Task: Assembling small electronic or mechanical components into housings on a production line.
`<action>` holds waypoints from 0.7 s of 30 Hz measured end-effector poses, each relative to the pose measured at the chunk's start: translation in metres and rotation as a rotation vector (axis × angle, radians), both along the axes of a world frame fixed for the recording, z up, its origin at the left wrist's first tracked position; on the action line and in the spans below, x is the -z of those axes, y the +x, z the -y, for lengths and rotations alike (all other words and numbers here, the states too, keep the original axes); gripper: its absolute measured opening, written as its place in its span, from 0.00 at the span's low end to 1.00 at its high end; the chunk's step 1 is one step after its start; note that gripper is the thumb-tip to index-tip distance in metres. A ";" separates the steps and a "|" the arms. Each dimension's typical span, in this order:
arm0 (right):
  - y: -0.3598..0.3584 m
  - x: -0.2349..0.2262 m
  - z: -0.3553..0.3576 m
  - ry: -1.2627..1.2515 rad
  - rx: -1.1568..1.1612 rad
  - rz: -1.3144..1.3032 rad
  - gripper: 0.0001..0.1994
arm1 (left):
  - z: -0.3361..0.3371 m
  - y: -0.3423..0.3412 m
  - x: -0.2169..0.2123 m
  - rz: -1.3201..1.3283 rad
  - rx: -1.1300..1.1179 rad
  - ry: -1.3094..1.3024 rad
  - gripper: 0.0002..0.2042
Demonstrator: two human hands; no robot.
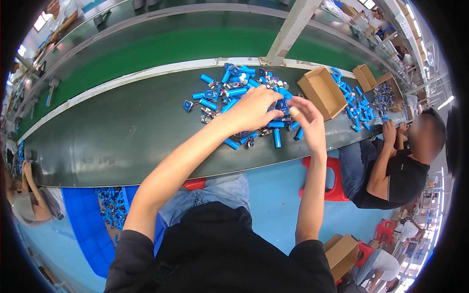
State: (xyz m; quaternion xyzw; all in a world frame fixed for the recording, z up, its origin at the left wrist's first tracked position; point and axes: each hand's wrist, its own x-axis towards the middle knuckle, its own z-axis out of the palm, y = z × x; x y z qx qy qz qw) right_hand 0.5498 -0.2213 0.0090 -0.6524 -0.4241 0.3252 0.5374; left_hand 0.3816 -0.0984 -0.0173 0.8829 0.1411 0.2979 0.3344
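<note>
A loose heap of blue cylindrical batteries [237,92] with small circuit boards and wires lies on the dark worktable [122,132]. Over its middle, my left hand [254,108] is closed, fingers and thumb around a small blue circuit board [282,106]. Whether a battery hangs from that board is hidden by the hand and the heap. Close to the board's right side is my right hand [310,122], its fingers curved and apart from the thumb. I see nothing held in it. Single batteries [277,138] stick out at the heap's near edge.
An open cardboard box [322,93] stands right of the heap, with more blue batteries [359,110] beyond it. A person in black [400,171] sits at the right. Blue bins [80,229] with small parts are at lower left. A white post [293,31] rises behind the table.
</note>
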 end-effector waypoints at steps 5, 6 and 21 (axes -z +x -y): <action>-0.003 0.001 0.004 -0.022 -0.071 0.215 0.18 | -0.006 0.001 0.000 -0.101 0.037 -0.121 0.19; -0.003 -0.002 0.004 -0.071 -0.054 0.241 0.17 | -0.005 0.001 0.000 -0.107 0.034 -0.125 0.19; -0.012 -0.003 -0.013 0.032 0.217 0.084 0.16 | 0.007 0.005 0.016 -0.036 -0.211 -0.046 0.18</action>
